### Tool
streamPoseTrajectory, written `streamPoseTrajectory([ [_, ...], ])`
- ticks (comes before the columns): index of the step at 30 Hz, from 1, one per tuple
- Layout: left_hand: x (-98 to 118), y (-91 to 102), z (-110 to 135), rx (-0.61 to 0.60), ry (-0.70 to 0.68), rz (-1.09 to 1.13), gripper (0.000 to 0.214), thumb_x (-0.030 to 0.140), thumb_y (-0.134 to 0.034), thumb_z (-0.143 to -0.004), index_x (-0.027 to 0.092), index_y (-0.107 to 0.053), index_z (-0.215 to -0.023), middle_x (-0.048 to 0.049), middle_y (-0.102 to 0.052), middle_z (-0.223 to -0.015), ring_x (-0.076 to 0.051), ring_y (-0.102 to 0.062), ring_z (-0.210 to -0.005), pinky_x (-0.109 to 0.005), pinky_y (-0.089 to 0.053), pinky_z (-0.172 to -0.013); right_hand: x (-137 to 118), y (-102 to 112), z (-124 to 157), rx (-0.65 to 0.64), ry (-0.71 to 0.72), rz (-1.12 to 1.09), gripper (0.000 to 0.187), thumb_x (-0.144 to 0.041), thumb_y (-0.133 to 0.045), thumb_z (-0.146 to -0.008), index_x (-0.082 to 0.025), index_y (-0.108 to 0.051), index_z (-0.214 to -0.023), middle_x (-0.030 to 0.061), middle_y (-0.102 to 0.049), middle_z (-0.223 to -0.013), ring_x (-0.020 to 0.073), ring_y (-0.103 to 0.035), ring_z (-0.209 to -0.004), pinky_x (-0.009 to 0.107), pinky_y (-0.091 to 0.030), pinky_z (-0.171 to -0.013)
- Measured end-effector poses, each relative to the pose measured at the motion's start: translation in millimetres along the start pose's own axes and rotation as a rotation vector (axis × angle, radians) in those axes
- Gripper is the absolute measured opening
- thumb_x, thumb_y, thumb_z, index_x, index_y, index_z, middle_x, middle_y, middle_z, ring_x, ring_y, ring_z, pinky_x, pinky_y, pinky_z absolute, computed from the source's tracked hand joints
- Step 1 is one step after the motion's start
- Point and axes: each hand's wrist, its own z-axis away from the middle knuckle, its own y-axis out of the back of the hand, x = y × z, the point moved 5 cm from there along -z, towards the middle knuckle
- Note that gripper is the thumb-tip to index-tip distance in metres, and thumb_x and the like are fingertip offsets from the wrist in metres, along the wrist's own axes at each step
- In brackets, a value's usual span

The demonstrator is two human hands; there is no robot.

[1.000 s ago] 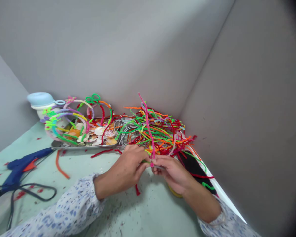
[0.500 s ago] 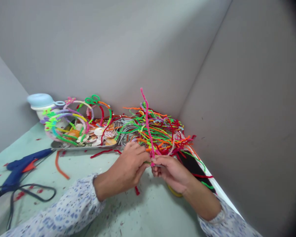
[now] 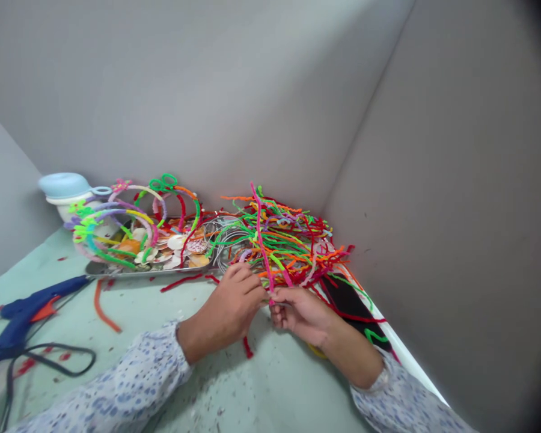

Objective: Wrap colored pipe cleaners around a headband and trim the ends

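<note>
My left hand [image 3: 232, 304] and my right hand [image 3: 297, 313] meet fingertip to fingertip over the pale green table [image 3: 153, 337]. Both pinch the lower end of a pink pipe cleaner [image 3: 260, 237] that rises up and leans slightly left from between them. Right behind my hands lies a tangled heap of pipe cleaners [image 3: 293, 243] in red, green, orange and pink, filling the corner.
A metal tray [image 3: 162, 269] holds round shells and discs, with several pipe-cleaner hoops [image 3: 126, 225] over it. A pale blue lidded pot [image 3: 65, 189] stands far left. A blue glue gun [image 3: 27, 310] with black cord lies at left. Grey walls close in behind and right.
The pink pipe cleaner's free end swung from upright to leaning left and sits lower. My hands shifted slightly left, fingertips still together; the view also moved a little.
</note>
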Motion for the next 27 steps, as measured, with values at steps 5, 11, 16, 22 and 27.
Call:
streamPoseTrajectory([
  [5,-9.7,-17.1,18.9,0.119,0.074,0.038,0.020,0.010,-0.045,-0.088,0.018,-0.061,-0.096,-0.0062,-0.061,-0.088,-0.020,-0.049,-0.089,-0.044,-0.033,-0.098,10.2,3.9,-8.0,0.034,0.047,0.068,0.010,-0.020,-0.061,-0.069,-0.016,-0.055,-0.061,-0.0034,-0.051,-0.055,0.0077,-0.043,-0.049,0.019,-0.031,-0.046],
  [11,-8.8,-13.9,22.1,0.199,0.066,0.121,0.009,0.018,-0.052,-0.087,0.018,-0.060,-0.092,-0.0042,-0.059,-0.083,-0.020,-0.049,-0.083,-0.047,-0.035,-0.095,11.2,-1.7,-8.5,0.034,0.077,0.100,0.009,-0.020,-0.060,-0.066,-0.015,-0.054,-0.061,-0.0038,-0.051,-0.055,0.0064,-0.043,-0.048,0.018,-0.025,-0.043],
  [16,-4.2,-13.8,21.6,0.252,0.032,0.080,0.008,0.014,-0.051,-0.087,0.016,-0.058,-0.086,-0.0048,-0.057,-0.077,-0.019,-0.046,-0.079,-0.044,-0.038,-0.087,10.8,-1.6,-6.2,0.060,0.090,0.144,0.010,-0.021,-0.057,-0.066,-0.015,-0.054,-0.058,-0.0032,-0.051,-0.053,0.0061,-0.042,-0.045,0.018,-0.025,-0.041],
  [22,7.2,-10.2,24.3,0.291,-0.059,-0.030,0.010,0.012,-0.049,-0.088,0.015,-0.057,-0.085,-0.0042,-0.056,-0.073,-0.019,-0.044,-0.075,-0.043,-0.037,-0.081,8.0,-6.6,0.4,0.041,0.073,0.174,0.009,-0.020,-0.057,-0.063,-0.016,-0.052,-0.056,-0.0039,-0.050,-0.051,0.0052,-0.040,-0.043,0.018,-0.024,-0.040],
  [27,12.4,-10.5,26.4,0.292,-0.096,-0.062,0.010,0.010,-0.049,-0.086,0.015,-0.057,-0.086,-0.0037,-0.057,-0.073,-0.020,-0.046,-0.076,-0.044,-0.037,-0.084,11.0,-5.9,0.9,0.022,0.039,0.171,0.013,-0.020,-0.057,-0.062,-0.016,-0.050,-0.051,-0.0046,-0.049,-0.048,0.0047,-0.039,-0.041,0.018,-0.024,-0.039],
])
